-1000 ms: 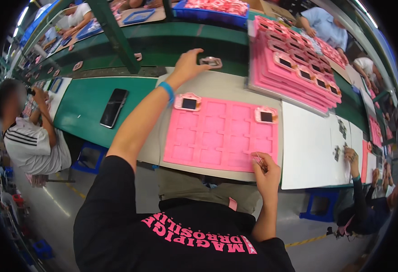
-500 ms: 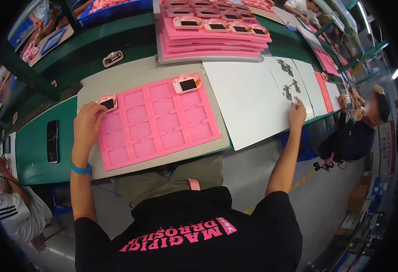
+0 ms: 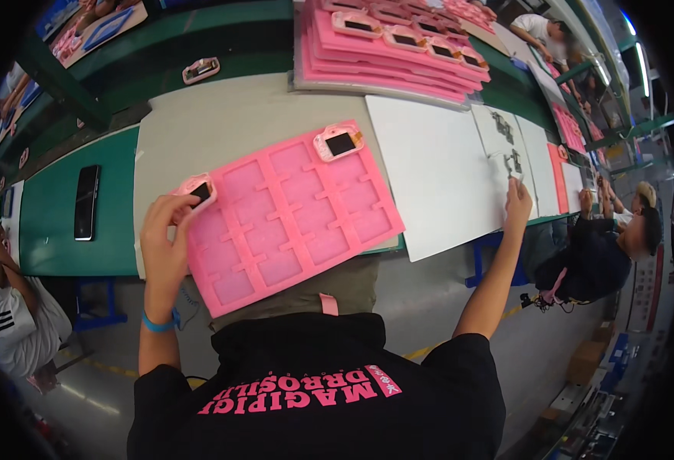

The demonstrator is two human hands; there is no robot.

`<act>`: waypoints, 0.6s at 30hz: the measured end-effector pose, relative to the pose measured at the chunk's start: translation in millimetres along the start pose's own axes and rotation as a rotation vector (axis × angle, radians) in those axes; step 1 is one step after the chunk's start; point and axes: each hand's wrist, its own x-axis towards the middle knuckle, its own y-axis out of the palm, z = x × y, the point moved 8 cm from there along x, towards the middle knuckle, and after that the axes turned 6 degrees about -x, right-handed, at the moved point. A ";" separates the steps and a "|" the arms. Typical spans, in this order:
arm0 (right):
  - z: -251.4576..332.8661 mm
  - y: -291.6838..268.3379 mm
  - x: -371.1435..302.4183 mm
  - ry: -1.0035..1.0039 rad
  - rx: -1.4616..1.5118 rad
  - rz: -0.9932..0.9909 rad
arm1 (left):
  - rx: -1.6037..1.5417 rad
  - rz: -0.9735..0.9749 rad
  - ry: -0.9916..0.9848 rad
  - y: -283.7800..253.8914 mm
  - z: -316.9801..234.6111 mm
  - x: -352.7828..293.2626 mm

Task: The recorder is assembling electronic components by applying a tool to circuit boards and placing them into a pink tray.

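A pink tray (image 3: 299, 261) with rows of shallow pockets lies askew, its near left corner past the table's front edge. My left hand (image 3: 167, 230) is closed at the tray's far left corner. Its fingertips touch a pink device shell with a dark screen (image 3: 201, 189) there. A second pink shell with a screen (image 3: 338, 143) sits in the far right pocket. On the white board (image 3: 429, 176), the fingers of my right hand (image 3: 518, 201) are pinched together beside small grey metal-looking parts (image 3: 513, 162); what they hold is too small to make out.
Behind the board stand stacked pink trays (image 3: 383, 65) filled with shells. A loose shell (image 3: 201, 70) lies on the green bench, and a black phone (image 3: 87, 203) rests on the green mat at left. Other people (image 3: 594, 253) work at the right and left.
The pink tray has slid toward me and turned, with my left hand moving along with it. My right hand stays by the small parts, its fingers pinched. The whole view has shifted slightly.
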 end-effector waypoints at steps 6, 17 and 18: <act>82.4 31.1 -94.9 -0.047 0.191 0.069 | -0.056 0.162 0.101 61.0 -24.3 -70.2; 165.6 150.4 -318.8 -0.057 0.446 0.493 | 0.037 0.172 0.393 29.1 0.5 -30.5; 172.2 159.0 -333.1 -0.110 0.451 0.574 | 0.051 0.175 0.408 31.7 -4.3 -32.8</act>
